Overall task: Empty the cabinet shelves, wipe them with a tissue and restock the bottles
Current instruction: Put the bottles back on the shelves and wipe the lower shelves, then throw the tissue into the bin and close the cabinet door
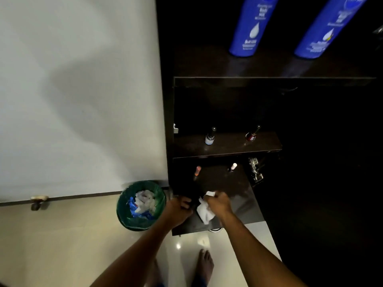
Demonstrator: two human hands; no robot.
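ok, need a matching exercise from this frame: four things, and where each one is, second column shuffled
Things:
1. left blue bottle
2. red nail polish bottle
3. white tissue
4. green bin

Places:
A. on the floor
B. top shelf
C. held in the right hand
D. middle shelf

Pairs: 1-B, 2-D, 3-C, 4-A
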